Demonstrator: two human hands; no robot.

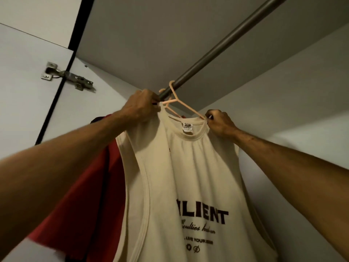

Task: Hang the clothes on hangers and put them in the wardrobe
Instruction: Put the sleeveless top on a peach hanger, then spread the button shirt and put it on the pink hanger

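A cream sleeveless shirt (181, 176) with dark lettering hangs on a pale pink hanger (176, 100). The hanger's hook is over the grey wardrobe rail (217, 52). My left hand (140, 105) grips the shirt's left shoulder strap at the hanger's end, just below the rail. My right hand (220, 122) pinches the right shoulder strap where the hanger arm enters the collar. A white label shows inside the neckline.
A red garment (88, 186) hangs behind and to the left of the cream shirt. The open wardrobe door (24, 91) with a metal hinge (66, 75) stands at the left. The wardrobe's top panel and back wall enclose the rail, which runs bare toward the upper right.
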